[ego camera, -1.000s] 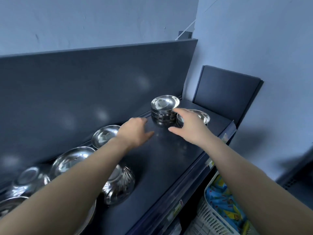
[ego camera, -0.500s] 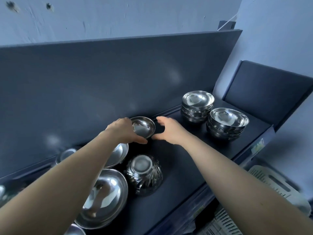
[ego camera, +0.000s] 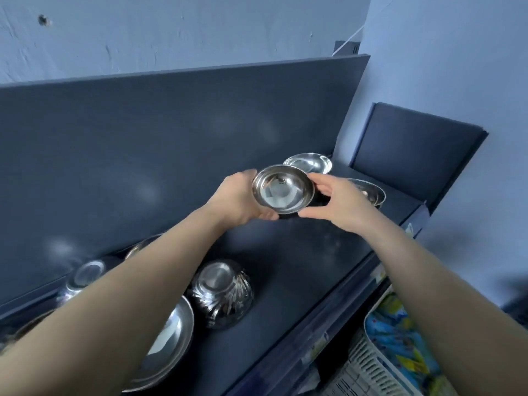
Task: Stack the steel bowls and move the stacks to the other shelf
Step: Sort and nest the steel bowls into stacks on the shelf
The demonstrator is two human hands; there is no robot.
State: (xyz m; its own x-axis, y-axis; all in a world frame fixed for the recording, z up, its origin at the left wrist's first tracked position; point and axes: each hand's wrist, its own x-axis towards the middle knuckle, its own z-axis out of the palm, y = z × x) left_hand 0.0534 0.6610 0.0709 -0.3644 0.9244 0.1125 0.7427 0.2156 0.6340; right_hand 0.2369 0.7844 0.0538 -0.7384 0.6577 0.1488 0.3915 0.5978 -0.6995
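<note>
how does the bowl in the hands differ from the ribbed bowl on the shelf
The held bowl sits mouth up; the ribbed bowl lies upside down. The held bowl is gripped by the left hand and right hand; the ribbed bowl rests on the shelf. The held bowl looks smooth; the ribbed bowl has fluted sides. Both are shiny steel.
</note>
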